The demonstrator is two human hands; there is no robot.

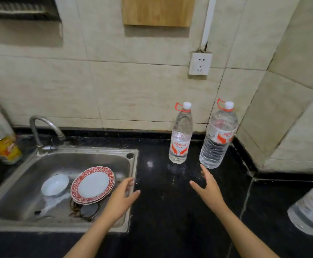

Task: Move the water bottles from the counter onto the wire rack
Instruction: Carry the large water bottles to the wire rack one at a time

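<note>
No bottle is held yet. Three water bottles are seen on the black counter (170, 211): the wide bottle (218, 142) and the slim bottle (180, 138) stand upright at the far wall, near each other but apart, and a third bottle (312, 207) is at the near right, cut off by the frame edge. The right hand (207, 190) is spread open w/ nothing in it, just short of the wide bottle's base. The left hand (122, 198) is open and empty too, above the right rim of the sink (12, 226). The biggest risk is judged to be w/ the wide bottle: it looks full and heavy, so it could be dropped if taken by one hand only, esp. by the thin red loop at the neck. The slim bottle is tall and narrow, so it may be tipped by a careless reach and prob. rolled toward the sink. There the stacked red-rimmed plates (93, 184) and a white bowl (55, 185) lie, which could be broken by a falling bottle. A dark rack-like shelf (18, 10) is seen at the far left, high up; whether it is the wire rack cannot be told. If so, the way goes over the sink and the faucet (40, 127), w/ an oil bottle (3, 144) standing at the far left.
</note>
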